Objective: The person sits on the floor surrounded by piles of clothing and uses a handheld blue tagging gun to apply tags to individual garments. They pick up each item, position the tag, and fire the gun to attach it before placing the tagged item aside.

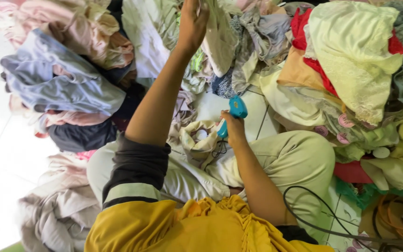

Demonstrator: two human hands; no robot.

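Note:
I sit on the floor among heaps of clothes. My left hand (192, 22) is stretched far forward and closed on a pale cream garment (219, 44) at the top of the pile. My right hand (233, 129) rests above my lap and grips a small turquoise hand tool (237, 108), nose pointing away from me. A crumpled beige garment (197, 140) lies on my lap just left of that hand, touching the tool's lower end. My legs in light trousers (295, 158) are folded under both arms.
Pink and lilac clothes (61, 84) are piled at the left, yellow-green and red ones (351, 60) at the right. A black cable (314, 205) loops by my right knee, with orange cord (393, 217) beyond it. White floor tiles (253, 112) show ahead.

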